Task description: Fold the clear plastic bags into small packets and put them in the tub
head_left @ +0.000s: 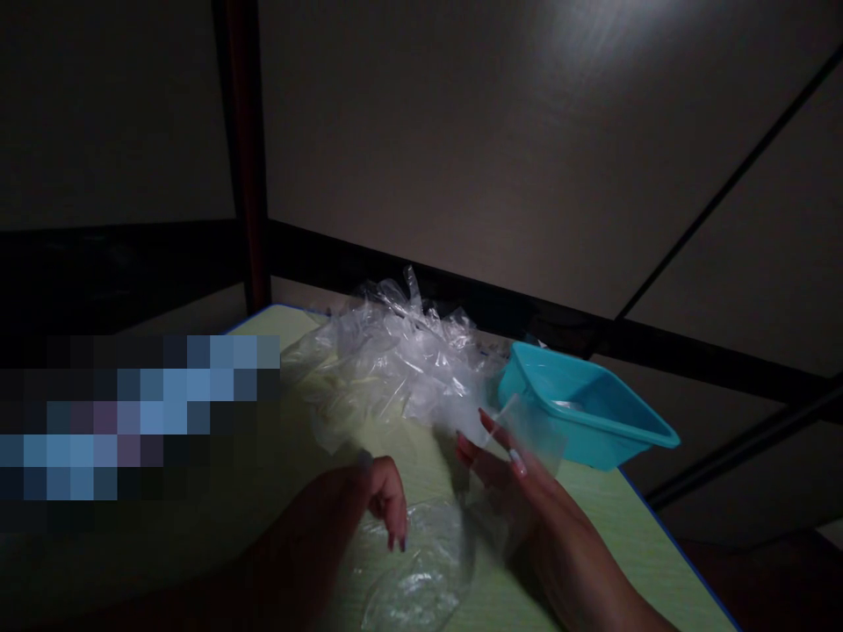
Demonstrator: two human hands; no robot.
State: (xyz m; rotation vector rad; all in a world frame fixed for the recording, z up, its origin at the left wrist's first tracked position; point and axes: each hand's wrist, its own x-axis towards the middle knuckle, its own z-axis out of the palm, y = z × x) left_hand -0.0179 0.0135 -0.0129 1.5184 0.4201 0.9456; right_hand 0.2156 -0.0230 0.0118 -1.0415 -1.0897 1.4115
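My right hand point(527, 478) holds a thin clear plastic sheet or bag point(533, 430) between thumb and fingers, just in front of the blue basin. My left hand point(385, 496) is over the table with its fingers curled downward and loosely bent; nothing can be seen in it. Beneath and beside it, a clear crinkled plastic bag point(421, 570) lies flat near the front. Behind both hands spreads a large heap of crumpled clear plastic bags point(408, 351).
A turquoise basin point(593, 443) sits at the right edge of the pale green table point(659, 544), with something clear inside. A dark wall ledge and panels rise behind. Pixelated blocks cover the left side.
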